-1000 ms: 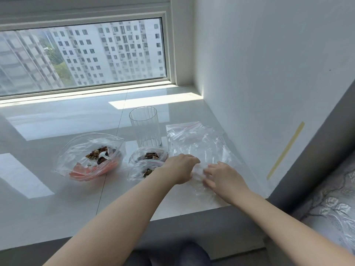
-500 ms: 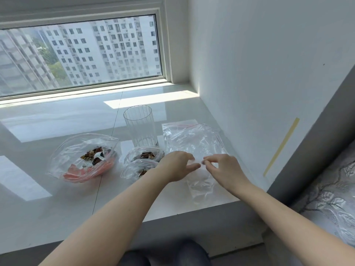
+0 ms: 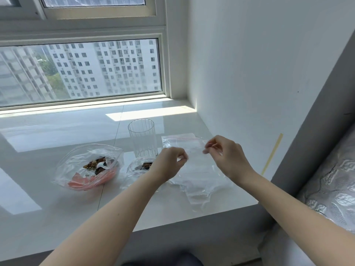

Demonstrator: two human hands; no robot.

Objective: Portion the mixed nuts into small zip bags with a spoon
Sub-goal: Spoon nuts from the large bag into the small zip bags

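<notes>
Clear plastic is filling the middle of the scene: both hands are lifting one empty small zip bag (image 3: 194,156) above the white windowsill (image 3: 57,135). The left hand (image 3: 169,164) is pinching the bag's left edge with curled fingers, and the right hand (image 3: 226,156) is pinching its upper right corner between thumb and fingertips; whether the bag's mouth is parted I cannot tell. Under it, a loose pile of more empty zip bags (image 3: 199,189) is lying near the sill's front edge, one showing a red seal line. Just left of the left hand, two filled small bags (image 3: 140,167) are sitting side by side with dark nuts showing inside. Behind them a ribbed clear glass (image 3: 143,139) is standing upright. Further left, a large open bag of mixed nuts (image 3: 90,167) is resting on the sill, with something orange-pink beneath and a white piece among the nuts, possibly the spoon.
</notes>
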